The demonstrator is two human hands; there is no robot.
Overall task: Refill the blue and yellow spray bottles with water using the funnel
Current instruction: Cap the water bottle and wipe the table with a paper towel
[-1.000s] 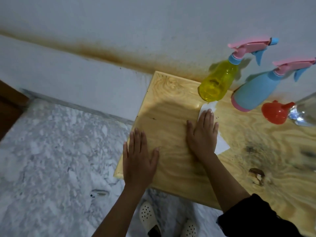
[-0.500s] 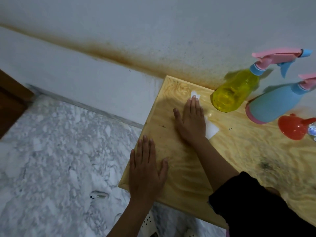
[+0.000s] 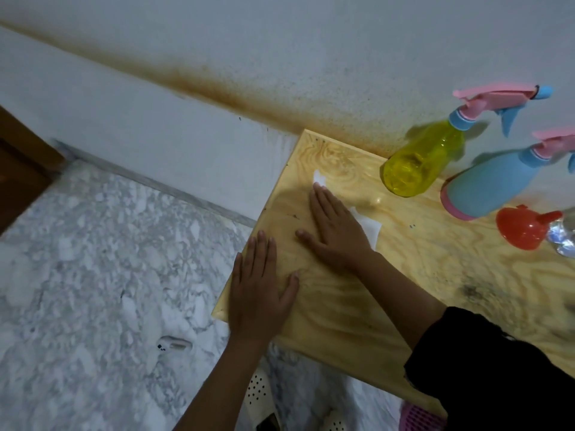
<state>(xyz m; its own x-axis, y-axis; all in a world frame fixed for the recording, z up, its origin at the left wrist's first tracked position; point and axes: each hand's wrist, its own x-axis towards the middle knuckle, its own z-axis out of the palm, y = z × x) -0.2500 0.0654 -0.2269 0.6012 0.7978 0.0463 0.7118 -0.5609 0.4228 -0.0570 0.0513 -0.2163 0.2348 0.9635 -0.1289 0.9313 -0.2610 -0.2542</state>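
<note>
The yellow spray bottle [image 3: 418,160] and the blue spray bottle [image 3: 488,185] stand with pink trigger heads by the wall at the back right of the wooden table [image 3: 420,262]. A red funnel [image 3: 522,227] lies on its side in front of the blue bottle. My right hand [image 3: 337,228] presses flat on a white tissue [image 3: 365,225] left of the yellow bottle; the tissue shows past my fingertips and beside my palm. My left hand [image 3: 259,287] rests flat with spread fingers on the table's left front corner.
A clear plastic bottle [image 3: 564,234] lies at the right edge, touching the funnel. A stained white wall backs the table. Marble floor [image 3: 93,275] lies to the left, with my white perforated shoes [image 3: 258,396] below the table edge. A pink basket [image 3: 420,419] peeks out beneath.
My right hand has slid the tissue leftward and toward the wall across the table, away from the yellow bottle. My left hand stays flat at the corner. The view has shifted.
</note>
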